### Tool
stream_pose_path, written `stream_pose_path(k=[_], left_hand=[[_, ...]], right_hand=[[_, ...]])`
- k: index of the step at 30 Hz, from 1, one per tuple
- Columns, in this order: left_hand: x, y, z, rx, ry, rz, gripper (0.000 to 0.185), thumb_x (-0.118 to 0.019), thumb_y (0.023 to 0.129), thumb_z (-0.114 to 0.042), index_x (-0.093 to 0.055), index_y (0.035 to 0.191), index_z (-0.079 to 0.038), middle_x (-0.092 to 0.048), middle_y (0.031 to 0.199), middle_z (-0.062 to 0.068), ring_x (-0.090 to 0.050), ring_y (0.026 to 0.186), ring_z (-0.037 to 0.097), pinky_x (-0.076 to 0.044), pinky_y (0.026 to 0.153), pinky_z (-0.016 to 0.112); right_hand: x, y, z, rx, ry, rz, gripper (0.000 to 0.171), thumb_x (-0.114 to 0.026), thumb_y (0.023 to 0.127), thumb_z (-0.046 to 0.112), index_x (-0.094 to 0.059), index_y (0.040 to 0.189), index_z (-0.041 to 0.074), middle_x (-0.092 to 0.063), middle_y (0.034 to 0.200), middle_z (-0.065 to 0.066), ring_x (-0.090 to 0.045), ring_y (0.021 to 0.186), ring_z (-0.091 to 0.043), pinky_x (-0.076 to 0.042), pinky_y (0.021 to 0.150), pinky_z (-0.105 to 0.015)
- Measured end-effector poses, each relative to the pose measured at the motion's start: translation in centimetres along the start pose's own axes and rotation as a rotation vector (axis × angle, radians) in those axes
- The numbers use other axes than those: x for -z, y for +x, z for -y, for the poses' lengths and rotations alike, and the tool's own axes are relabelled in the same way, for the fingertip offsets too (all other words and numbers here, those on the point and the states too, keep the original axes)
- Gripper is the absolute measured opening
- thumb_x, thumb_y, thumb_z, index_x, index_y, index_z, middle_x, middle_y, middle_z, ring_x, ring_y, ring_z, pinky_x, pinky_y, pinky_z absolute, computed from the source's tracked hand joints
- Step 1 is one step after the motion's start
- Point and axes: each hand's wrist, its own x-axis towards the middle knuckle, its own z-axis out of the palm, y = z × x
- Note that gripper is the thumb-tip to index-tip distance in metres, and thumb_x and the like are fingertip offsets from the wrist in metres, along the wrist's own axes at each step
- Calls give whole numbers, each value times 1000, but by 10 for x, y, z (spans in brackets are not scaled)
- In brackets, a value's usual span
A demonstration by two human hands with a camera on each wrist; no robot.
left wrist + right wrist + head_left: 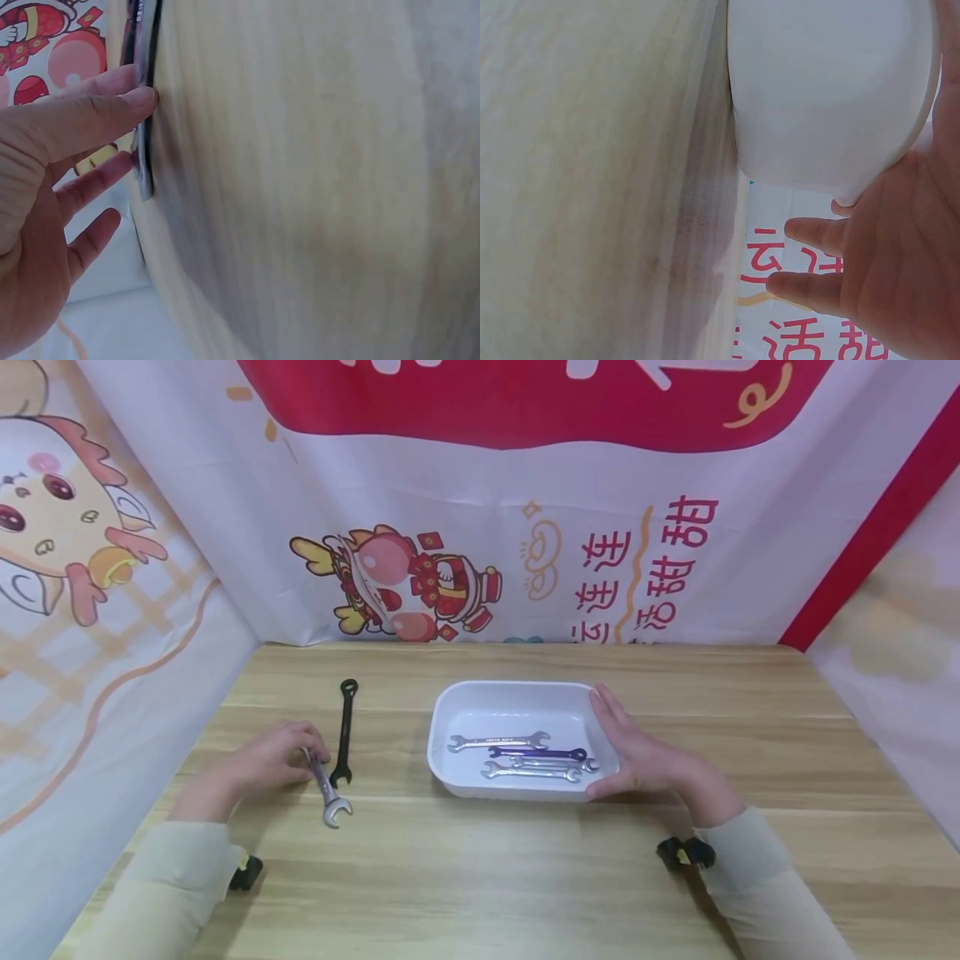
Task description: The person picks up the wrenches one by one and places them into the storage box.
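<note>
The worktop (480,877) beneath you looks smooth, so anything nudged on it may slide easily. On it sits the white tray (510,793); your right hand (641,758) spans its right end with the fingers spread and straight, pressing against the rim and outer wall. Lean too hard on that end and the tray could skid left or tip, since nothing braces its other end. Your left hand (281,758), off to the tray's left, pinches one end of a silver wrench (325,783) between thumb and fingertips. The black wrench (346,727), longer, lies just beside it on the worktop; whether the two touch you can't tell, but a sideways sweep could knock the black one askew. The silver wrench itself is pinched well off its middle, so its free head may swing or twist, and a loose pinch could let it drop. Inside the tray, the blue wrench (536,752) lies close among three silver wrenches (495,742); a hard landing there could scatter or tangle them.
</note>
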Motion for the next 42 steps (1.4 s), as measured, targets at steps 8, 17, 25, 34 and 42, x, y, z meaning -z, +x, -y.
stream_pose_path(k=[8, 17, 25, 34, 42], left_hand=[[-1, 0, -4, 0, -26, -22, 29, -79, 69, 3, -71, 83, -22, -67, 98, -2, -54, 108, 37, -41, 97, 62], [-4, -2, -4, 21, -21, 36, 26, -74, 71, -1, -66, 80, -25, -60, 86, -10, -52, 89, 16, -45, 83, 36], [-3, -1, -7, 53, -126, 117, 22, -71, 67, 1, -63, 78, -16, -57, 83, -3, -51, 77, 11, -46, 68, 23], [5, -1, -12, 131, -257, 176, 19, -68, 72, 4, -62, 82, -11, -59, 77, 1, -52, 72, 13, -46, 65, 24], [6, -1, -6, 84, -266, 206, 11, -73, 80, -2, -70, 86, -10, -67, 81, -1, -55, 73, 5, -49, 67, 21]], right_hand=[[-1, 0, -1, -5, -24, -2, 144, -87, 67, 54, 15, 158, 8, 29, 163, -10, 11, 152, -44, -12, 120, -63], [0, 0, -2, -9, -7, -5, 145, -88, 67, 52, 20, 157, 15, 30, 163, -8, 12, 153, -42, -11, 121, -61], [-1, 1, -3, 0, -7, -3, 144, -87, 68, 52, 19, 157, 12, 30, 163, -9, 12, 152, -44, -11, 120, -62], [-1, 0, -4, 3, -3, -11, 143, -87, 68, 50, 19, 157, 14, 30, 163, -9, 12, 152, -44, -12, 120, -63], [-1, 2, -2, 11, -5, -5, 143, -88, 68, 48, 17, 157, 8, 30, 163, -11, 11, 152, -45, -12, 120, -63]])
